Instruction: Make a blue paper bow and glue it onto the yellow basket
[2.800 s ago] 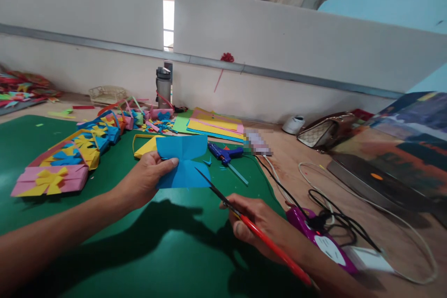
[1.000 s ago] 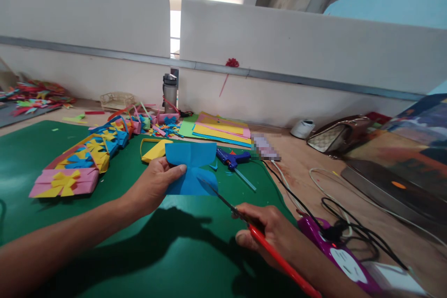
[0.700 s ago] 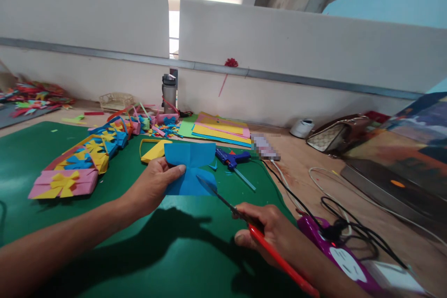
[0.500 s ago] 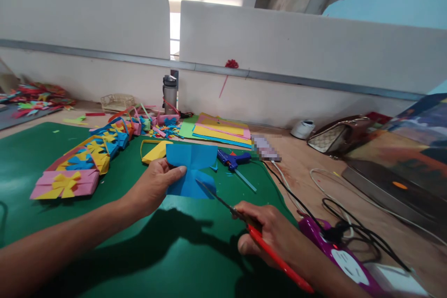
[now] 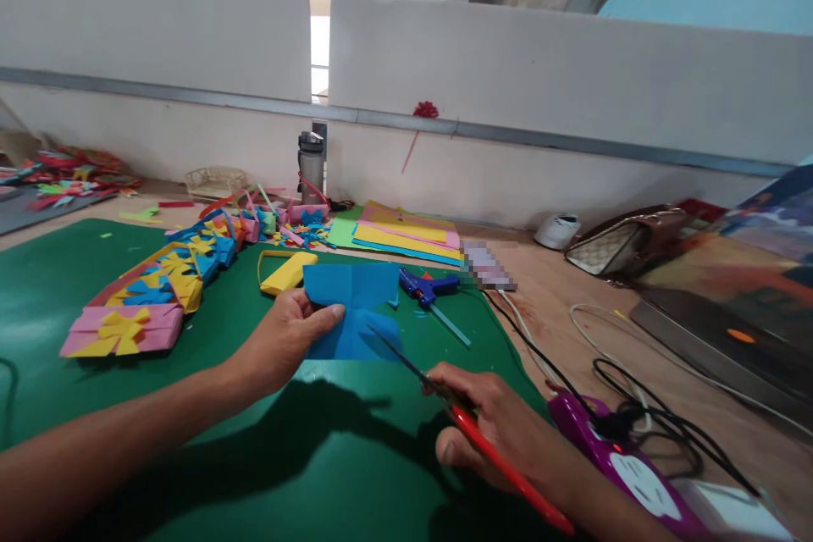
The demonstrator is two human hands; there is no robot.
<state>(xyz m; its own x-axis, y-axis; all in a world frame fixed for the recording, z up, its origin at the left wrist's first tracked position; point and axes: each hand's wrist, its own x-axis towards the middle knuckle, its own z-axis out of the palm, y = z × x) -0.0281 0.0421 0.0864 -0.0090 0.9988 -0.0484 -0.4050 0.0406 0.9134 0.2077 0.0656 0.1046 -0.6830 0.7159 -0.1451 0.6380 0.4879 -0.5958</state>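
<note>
Between its thumb and fingers my left hand (image 5: 296, 328) pinches a blue sheet of paper (image 5: 352, 284) by its left side. The paper is creased, with a notch cut into its right side. My right hand (image 5: 486, 411) is closed around red-handled scissors (image 5: 501, 466). Their blades point up and left, with the tips in front of the paper's lower right part. Whether the blades touch the paper, I cannot tell. Just behind the paper are a small yellow paper basket (image 5: 289, 273) and a blue glue gun (image 5: 428, 286) with a clear glue stick.
Folded paper baskets with bows (image 5: 124, 330) line the left of the green mat (image 5: 254, 457). Coloured paper sheets (image 5: 406, 229), a bottle (image 5: 311, 165) and paper scraps stand behind. At right are a purple power strip (image 5: 610, 449), cables, a phone (image 5: 488, 265) and a bag (image 5: 626, 241).
The view has shifted slightly. The lower right flap of the paper looks a little blurred and bent; both hands keep nearly the same pose and hold.
</note>
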